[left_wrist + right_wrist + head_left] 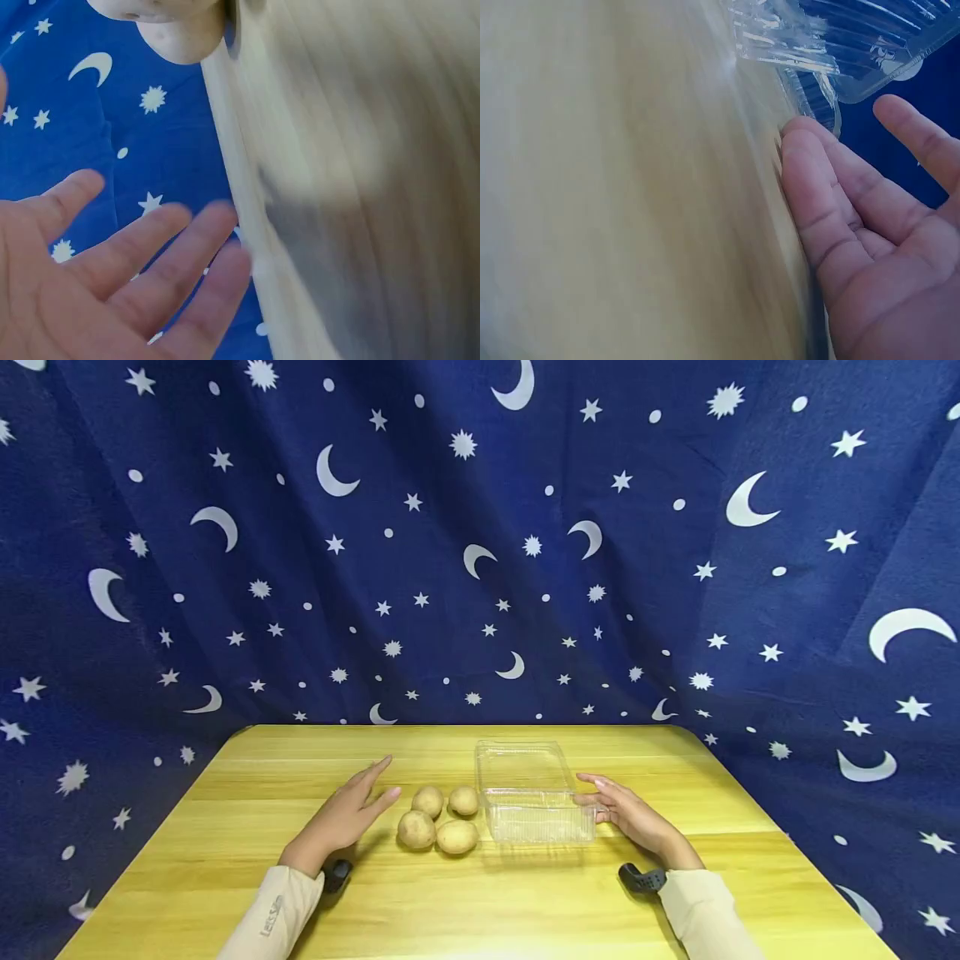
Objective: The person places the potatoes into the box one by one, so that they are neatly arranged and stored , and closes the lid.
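Several potatoes (457,837) sit in a close group near the middle of the table. Just right of them stands a clear plastic clamshell box (540,821), its lid (522,766) folded back toward the far side. My left hand (345,814) is held left of the potatoes, fingers extended and spread, with nothing in it; in the left wrist view its palm (90,292) faces the camera. At the box's right side is my right hand (630,812), its fingers loosely bent and fingertips close to the wall. In the right wrist view the clear box (832,45) appears beyond its fingertips.
A light wooden table (450,910) lies under everything. Behind it hangs a dark blue curtain (450,568) printed with white moons and stars. Dark wrist cameras (641,878) are strapped at both wrists, near the cream sleeves (708,910).
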Demonstrator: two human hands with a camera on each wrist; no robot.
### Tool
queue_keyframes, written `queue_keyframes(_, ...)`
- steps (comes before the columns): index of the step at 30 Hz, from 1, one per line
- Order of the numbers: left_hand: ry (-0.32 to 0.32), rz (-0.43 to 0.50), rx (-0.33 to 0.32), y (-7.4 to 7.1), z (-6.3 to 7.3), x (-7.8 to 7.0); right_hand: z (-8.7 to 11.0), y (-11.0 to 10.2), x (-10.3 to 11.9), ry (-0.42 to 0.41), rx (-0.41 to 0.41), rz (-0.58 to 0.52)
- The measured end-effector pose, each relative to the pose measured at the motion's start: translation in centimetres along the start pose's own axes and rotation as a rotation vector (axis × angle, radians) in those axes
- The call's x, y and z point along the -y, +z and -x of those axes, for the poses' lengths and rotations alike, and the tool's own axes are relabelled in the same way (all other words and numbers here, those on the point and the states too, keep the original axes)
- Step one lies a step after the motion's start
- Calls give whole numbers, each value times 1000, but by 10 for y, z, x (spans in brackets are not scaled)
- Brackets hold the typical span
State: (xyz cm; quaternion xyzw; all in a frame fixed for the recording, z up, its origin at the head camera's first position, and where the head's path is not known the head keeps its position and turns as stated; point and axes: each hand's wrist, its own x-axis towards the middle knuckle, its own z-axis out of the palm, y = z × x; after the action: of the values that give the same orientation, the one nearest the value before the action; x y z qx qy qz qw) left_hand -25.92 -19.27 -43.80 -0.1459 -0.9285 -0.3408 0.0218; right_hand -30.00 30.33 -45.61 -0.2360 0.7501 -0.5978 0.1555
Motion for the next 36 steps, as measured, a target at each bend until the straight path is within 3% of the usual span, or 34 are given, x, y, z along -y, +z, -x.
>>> queue_keyframes(11, -5, 461, 247, 6, -4, 4, 2, 1, -3, -42, 95, 67)
queue_keyframes(16, -1, 617, 341, 7, -5, 10, 3, -2, -11, -97, 141, -15)
queue_keyframes(24, 33, 696, 406, 13, -7, 16, 9, -6, -20, -125, 155, -114)
queue_keyframes(32, 64, 622, 434, 13, -6, 15, 10, -7, -25, -119, 116, -105)
queue_keyframes(36, 111, 570, 434, 13, -6, 14, 9, -7, -25, -116, 114, -91)
